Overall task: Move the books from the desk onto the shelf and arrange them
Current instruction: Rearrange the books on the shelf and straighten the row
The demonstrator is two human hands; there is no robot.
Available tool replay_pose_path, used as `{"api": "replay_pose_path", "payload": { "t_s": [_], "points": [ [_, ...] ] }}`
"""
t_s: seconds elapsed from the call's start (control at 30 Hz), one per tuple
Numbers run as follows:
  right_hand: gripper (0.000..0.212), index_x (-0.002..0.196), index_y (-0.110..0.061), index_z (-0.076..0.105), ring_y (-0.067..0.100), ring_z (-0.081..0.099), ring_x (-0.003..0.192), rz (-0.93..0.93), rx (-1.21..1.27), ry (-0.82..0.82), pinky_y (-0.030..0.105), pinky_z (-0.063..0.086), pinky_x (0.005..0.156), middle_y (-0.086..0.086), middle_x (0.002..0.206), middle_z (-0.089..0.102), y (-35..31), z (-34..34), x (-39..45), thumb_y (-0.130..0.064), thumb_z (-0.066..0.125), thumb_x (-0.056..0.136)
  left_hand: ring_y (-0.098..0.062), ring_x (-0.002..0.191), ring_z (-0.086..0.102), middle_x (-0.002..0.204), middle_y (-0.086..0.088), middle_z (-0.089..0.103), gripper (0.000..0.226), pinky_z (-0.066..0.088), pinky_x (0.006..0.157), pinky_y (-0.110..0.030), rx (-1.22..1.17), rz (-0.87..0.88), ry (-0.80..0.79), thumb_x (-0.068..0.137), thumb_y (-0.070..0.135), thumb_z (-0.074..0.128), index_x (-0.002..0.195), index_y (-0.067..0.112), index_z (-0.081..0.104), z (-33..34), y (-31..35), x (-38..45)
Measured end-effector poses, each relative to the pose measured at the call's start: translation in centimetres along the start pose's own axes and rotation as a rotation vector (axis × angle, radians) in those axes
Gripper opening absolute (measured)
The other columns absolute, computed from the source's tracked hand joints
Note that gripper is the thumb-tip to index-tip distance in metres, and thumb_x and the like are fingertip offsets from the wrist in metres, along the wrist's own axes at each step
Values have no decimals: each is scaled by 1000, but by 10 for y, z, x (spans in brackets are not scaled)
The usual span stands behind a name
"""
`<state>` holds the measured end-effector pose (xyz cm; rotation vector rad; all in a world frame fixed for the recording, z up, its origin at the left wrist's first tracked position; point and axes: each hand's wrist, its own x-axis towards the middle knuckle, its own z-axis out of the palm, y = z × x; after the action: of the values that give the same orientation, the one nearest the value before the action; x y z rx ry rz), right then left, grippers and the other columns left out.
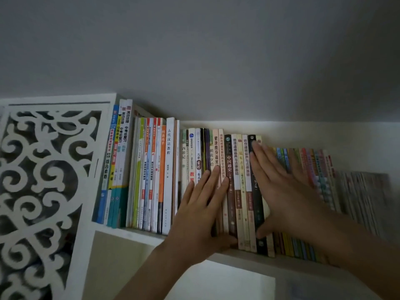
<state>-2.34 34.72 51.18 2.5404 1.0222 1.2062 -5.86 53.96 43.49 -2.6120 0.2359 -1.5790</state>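
Note:
A long row of upright books (pixel 168 176) fills the white shelf (pixel 138 236), spines facing me. My left hand (pixel 201 211) lies flat with straight fingers against the spines near the middle of the row. To its right, my right hand (pixel 279 187) presses flat on the spines, its fingers spread over a black book (pixel 258 215) and the thin coloured books (pixel 303 249) beside it. Between my hands stand a brown book (pixel 229 167) and cream ones (pixel 240 191). Neither hand grips anything.
A white carved openwork side panel (pixel 43 180) closes the shelf on the left. A grey wall (pixel 216 50) rises behind the books. Below the shelf board is an open compartment (pixel 121 265) with a pale surface (pixel 220 282) showing underneath.

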Motion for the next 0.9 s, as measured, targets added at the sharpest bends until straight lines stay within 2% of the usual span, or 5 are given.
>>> {"api": "replay_pose_path", "payload": {
  "t_s": [0.13, 0.27, 0.6, 0.77, 0.9],
  "points": [
    [153, 152, -6, -15, 27, -22, 148, -51, -75, 131, 65, -6, 114, 13, 159, -26, -14, -6, 16, -95, 52, 48, -12, 148, -20, 163, 6, -15, 110, -8, 120, -41, 66, -45, 56, 73, 84, 38, 156, 24, -1, -5, -23, 7],
    [146, 145, -8, -33, 25, -41, 138, -42, -112, 57, 62, -18, 113, 10, 147, -48, -24, -6, 34, -85, 59, 61, -17, 150, -16, 163, 3, -17, 113, -3, 119, -49, 176, 18, -4, 67, 87, 34, 155, 29, -6, -6, -55, 6],
    [147, 141, -9, -38, 27, -40, 138, 30, -180, 10, 67, -14, 112, 11, 146, -50, -31, -5, 40, -83, 60, 61, -20, 151, -11, 163, 3, -15, 112, 1, 119, -52, 175, 57, 22, 72, 85, 43, 155, 28, -6, -4, -62, 5],
    [122, 155, -18, 20, 37, 8, 149, 12, -165, 172, 76, 17, 105, 15, 163, 4, -45, 6, 42, -90, 48, 61, -24, 151, -11, 164, -2, -10, 104, 2, 121, -50, 157, 9, 68, 78, 79, 46, 157, 25, 6, -7, -64, -9],
    [104, 146, -17, 43, 37, 29, 144, -62, -188, 285, 77, 25, 101, 11, 158, 29, -59, 11, 53, -80, 46, 64, -19, 151, -9, 164, 0, -6, 93, 5, 120, -47, 112, -113, 117, 89, 77, 31, 157, 22, 2, -9, -81, -25]
  ]
}}
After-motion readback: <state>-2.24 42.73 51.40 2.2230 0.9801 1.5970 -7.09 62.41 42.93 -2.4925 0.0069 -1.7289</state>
